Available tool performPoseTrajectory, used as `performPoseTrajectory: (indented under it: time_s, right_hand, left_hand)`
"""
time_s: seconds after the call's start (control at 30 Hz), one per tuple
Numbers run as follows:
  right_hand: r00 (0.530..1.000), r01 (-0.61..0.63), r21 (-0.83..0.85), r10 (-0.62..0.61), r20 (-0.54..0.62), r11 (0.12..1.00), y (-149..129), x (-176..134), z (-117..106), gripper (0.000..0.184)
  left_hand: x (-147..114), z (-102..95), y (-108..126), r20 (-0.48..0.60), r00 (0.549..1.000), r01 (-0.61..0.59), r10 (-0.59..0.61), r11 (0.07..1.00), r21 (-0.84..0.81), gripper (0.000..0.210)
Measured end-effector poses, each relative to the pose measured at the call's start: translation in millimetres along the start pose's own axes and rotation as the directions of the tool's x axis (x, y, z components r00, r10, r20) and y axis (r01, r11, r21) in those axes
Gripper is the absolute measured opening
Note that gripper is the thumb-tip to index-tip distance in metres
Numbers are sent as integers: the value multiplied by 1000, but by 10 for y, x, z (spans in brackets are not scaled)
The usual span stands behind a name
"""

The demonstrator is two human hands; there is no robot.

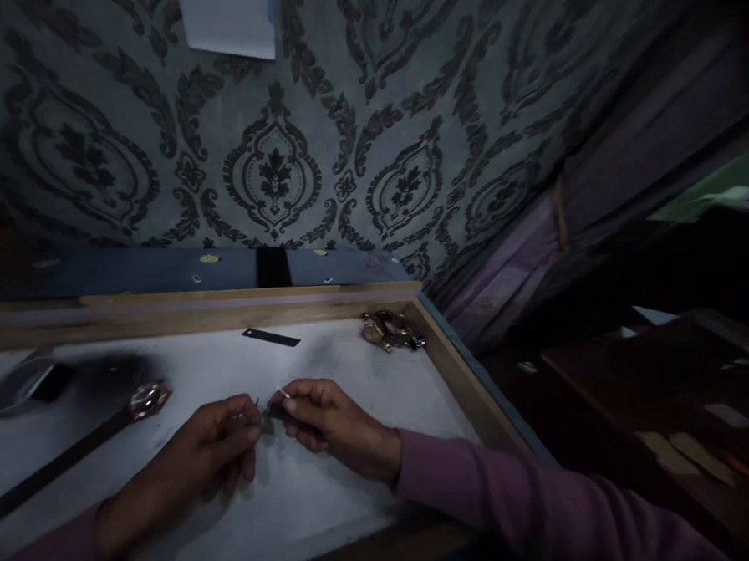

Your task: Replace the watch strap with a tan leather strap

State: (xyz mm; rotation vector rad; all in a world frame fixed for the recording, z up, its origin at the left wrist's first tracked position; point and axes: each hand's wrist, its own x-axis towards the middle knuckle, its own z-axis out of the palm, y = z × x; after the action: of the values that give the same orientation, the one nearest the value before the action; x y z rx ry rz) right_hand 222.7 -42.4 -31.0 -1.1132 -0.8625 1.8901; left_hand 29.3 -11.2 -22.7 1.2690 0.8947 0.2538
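Note:
Over the white tray floor, my left hand (216, 444) is closed in a pinch. A tiny dark tip shows at its fingertips, too small to name. Just to its right, my right hand (332, 421) is closed on a small dark piece (282, 412), with a thin pale sliver by the thumb; its kind is unclear. The fingertips of both hands nearly meet. Left of my left hand lies a wristwatch (146, 400) with a long dark strap (61, 466). Beyond the hands rests a flat dark strip (270, 337) with a hole at one end.
A pile of gold-coloured watches (390, 330) lies in the tray's far right corner. At far left is a round, glassy object (19, 387), blurred. A raised wooden rim (451, 368) borders the tray. Patterned wallpaper stands behind; a reddish surface (606, 377) is at right.

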Motion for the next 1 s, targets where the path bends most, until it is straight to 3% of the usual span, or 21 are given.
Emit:
performPoseTrajectory:
  time_s: [0.23, 0.47, 1.0]
  right_hand:
    - [1000, -23, 45, 23, 3, 999, -57, 15, 31, 32]
    - [999, -39, 16, 39, -3, 999, -65, 18, 55, 36]
    - [1000, -3, -57, 3, -7, 998, -41, 20, 90, 36]
  left_hand:
    - [-18, -30, -9, -26, 994, -104, 101, 986, -131, 28]
    - [-32, -17, 14, -7, 995, -97, 98, 972, -213, 27]
    - [-41, -26, 29, -37, 994, -105, 99, 967, -234, 23]
